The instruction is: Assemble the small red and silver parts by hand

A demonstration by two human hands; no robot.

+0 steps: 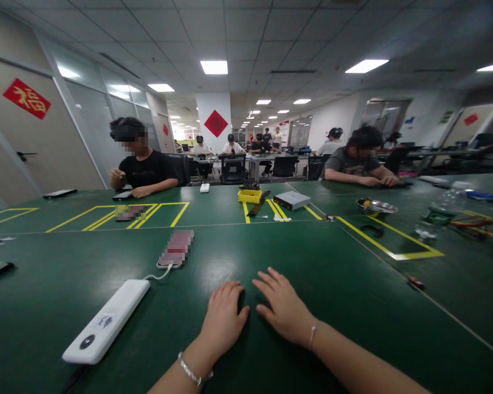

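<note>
My left hand (225,314) rests palm down on the green table (213,251), its fingers stretched forward and the thumb apart. Beside it, my right hand (285,306) lies with fingers spread, also on the tabletop. Neither holds anything, and a small gap separates the two thumbs. To the left of my left hand is a long white device (110,320) with a round dark button. A white cable (162,273) runs from its far end to a phone (176,249), whose screen is blurred out.
Yellow tape outlines (419,255) mark the table. Further off are a yellow box (250,196) with dark cables, a grey box (291,200), a metal bowl (377,207) and a plastic bottle (439,210). Two people sit across the table, left and right; several others are farther back.
</note>
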